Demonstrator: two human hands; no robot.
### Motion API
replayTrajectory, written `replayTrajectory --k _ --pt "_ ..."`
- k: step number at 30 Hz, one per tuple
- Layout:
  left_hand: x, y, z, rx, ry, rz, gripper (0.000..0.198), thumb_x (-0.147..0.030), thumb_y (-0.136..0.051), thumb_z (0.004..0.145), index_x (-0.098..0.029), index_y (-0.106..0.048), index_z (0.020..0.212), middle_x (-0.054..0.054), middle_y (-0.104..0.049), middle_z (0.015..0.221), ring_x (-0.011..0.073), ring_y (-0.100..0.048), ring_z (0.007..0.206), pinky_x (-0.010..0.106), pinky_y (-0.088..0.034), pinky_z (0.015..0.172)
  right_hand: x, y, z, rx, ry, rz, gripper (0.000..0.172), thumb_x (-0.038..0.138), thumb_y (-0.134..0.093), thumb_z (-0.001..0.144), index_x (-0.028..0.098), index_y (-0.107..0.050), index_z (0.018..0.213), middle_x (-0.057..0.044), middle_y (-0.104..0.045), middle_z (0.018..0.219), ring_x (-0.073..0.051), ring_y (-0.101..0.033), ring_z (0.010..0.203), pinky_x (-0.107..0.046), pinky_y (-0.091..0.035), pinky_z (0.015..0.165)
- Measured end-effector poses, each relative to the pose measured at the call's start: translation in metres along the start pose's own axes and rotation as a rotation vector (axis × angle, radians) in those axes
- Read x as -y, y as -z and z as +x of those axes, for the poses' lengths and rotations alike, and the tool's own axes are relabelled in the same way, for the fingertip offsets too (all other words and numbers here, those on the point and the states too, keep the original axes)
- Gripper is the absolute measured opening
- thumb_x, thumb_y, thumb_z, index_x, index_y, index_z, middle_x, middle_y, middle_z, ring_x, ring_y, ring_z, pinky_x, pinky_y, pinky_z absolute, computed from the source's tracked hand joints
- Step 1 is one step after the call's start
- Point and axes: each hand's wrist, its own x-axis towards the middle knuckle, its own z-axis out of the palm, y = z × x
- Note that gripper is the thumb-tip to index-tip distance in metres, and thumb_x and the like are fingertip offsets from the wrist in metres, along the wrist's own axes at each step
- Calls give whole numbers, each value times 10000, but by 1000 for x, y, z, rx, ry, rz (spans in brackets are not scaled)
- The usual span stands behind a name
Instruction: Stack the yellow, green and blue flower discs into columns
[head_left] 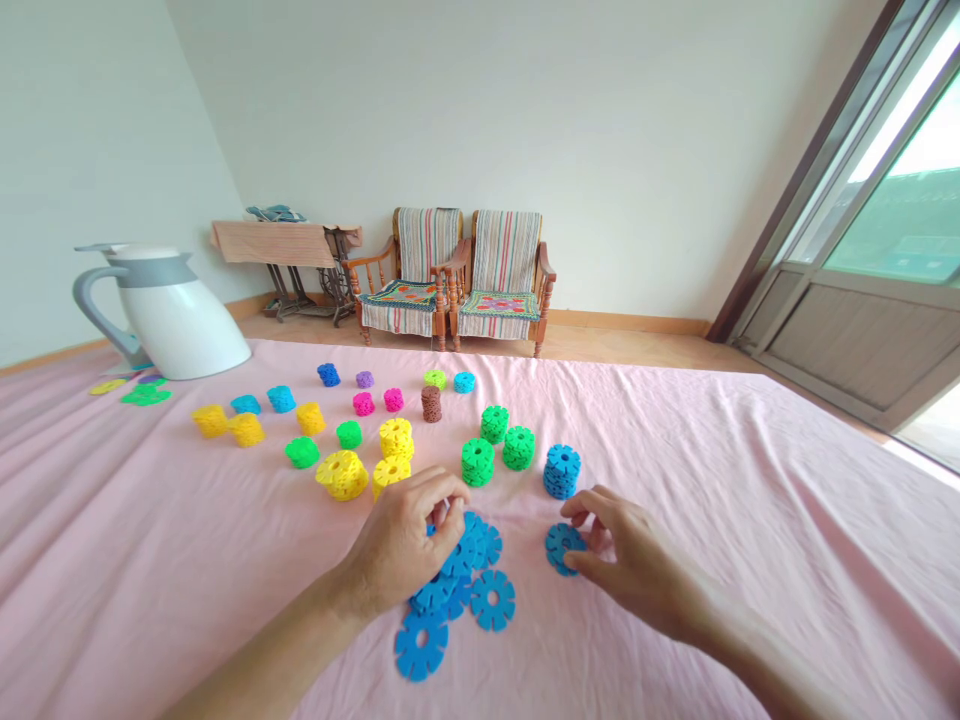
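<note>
My left hand point(409, 540) is over a loose pile of blue notched plastic discs point(461, 550), its fingers curled in toward the thumb. Whatever those fingers may hold is hidden. Two blue discs lie apart at the near side of the pile, one lower left point(421, 647) and one to the right point(493, 601). My right hand point(630, 560) grips a blue notched disc point(561, 548) low on the cloth, the thumb on its near right edge and the fingers behind. Just beyond that hand stands an upright stack of blue discs point(562, 472).
Green stacks point(478, 462), yellow stacks point(342, 475), a brown stack point(431, 404) and other small coloured stacks stand on the pink cloth point(675, 440). A white jug point(180, 320) is at the far left, beside loose green discs point(146, 395). Two wooden armchairs point(499, 265) stand beyond.
</note>
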Motion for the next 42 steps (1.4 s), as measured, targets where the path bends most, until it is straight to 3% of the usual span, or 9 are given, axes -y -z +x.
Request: replayTrajectory --k 5,13,17,21,24,30,37,42 --pt "1 -1 0 3 3 3 165 -132 -438 845 -181 -579 777 -23 -555 681 103 -529 609 217 -401 575 -2 -5 -5 16 130 -33 301 122 -583 687 223 -558 970 -26 -549 950 -172 -552 844 -321 -424 766" --pt "0 0 0 48 -13 -48 154 -134 -453 852 -183 -582 784 -20 -556 699 109 -537 645 223 -417 601 4 -4 -7 29 140 -57 251 129 -585 707 218 -570 941 -23 -550 917 -164 -551 807 -320 -429 748" --pt "-6 9 2 192 -42 -103 158 -138 -500 831 -215 -614 909 -13 -586 837 127 -563 799 241 -444 730 1 6 -3 15 110 -34 197 235 -582 762 224 -593 959 -24 -581 919 -151 -573 762 -303 -446 713" --pt "-13 23 5 399 -10 -75 358 -209 -689 694 -284 -626 1038 -16 -559 985 161 -553 925 260 -456 803 -23 18 15 -166 -16 -56 155 320 -519 802 207 -624 803 -19 -616 756 -140 -552 616 -283 -435 608" --pt "-12 28 4 471 37 -13 428 -244 -731 645 -294 -629 1058 -15 -557 989 179 -556 929 275 -463 797 -48 23 29 -284 -91 -59 206 334 -490 792 197 -624 717 -26 -624 700 -142 -529 569 -286 -419 575" --pt "-5 25 4 490 55 6 348 -213 -673 684 -260 -633 1026 -3 -592 986 185 -569 900 285 -454 774 -77 20 41 -374 -173 -21 229 326 -465 759 183 -633 700 -28 -623 665 -142 -512 533 -277 -395 537" --pt "-2 27 6 493 73 -29 324 -252 -717 662 -242 -632 974 -24 -589 883 147 -549 745 241 -424 649 -82 12 46 -418 -165 -75 210 295 -447 753 192 -609 667 -15 -602 655 -137 -514 534 -268 -374 541" --pt "-12 25 14 399 64 -88 284 -245 -701 712 -245 -625 986 -18 -594 922 148 -555 801 254 -439 712 -85 9 50 -426 -154 -77 185 277 -448 749 198 -598 677 -7 -601 676 -135 -526 549 -264 -375 558"
